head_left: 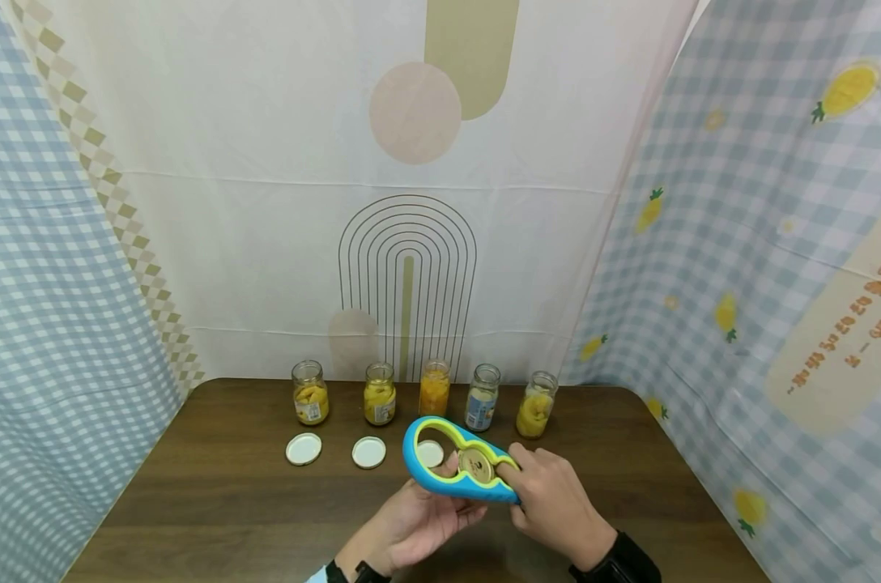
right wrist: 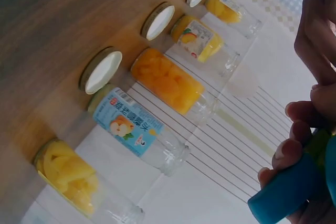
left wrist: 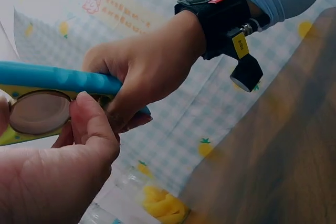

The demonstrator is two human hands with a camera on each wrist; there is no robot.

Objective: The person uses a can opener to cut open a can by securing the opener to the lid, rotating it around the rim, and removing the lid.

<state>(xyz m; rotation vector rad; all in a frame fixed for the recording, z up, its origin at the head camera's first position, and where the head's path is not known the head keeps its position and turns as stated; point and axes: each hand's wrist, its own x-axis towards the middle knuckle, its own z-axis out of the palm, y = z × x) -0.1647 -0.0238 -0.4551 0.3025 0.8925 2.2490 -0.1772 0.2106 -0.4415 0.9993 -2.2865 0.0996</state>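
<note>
A blue and yellow-green jar opener (head_left: 438, 489) is held above the table by my right hand (head_left: 553, 500), whose fingers curl round its narrow end. A gold metal jar lid (head_left: 475, 465) sits in one of the opener's notches; the left wrist view shows its pale underside. From below, my left hand (head_left: 422, 522) pinches the lid's edges between thumb and fingers. In the right wrist view only the opener's blue end (right wrist: 286, 190) and part of the gripping fingers appear.
Along the table's back edge stand several open glass jars of yellow or orange fruit, including a blue-labelled jar (head_left: 481, 401) and a right-end jar (head_left: 535, 409). Upturned lids, such as the leftmost lid (head_left: 304, 448), lie before them on the brown table (head_left: 214, 494). Printed cloths hang around.
</note>
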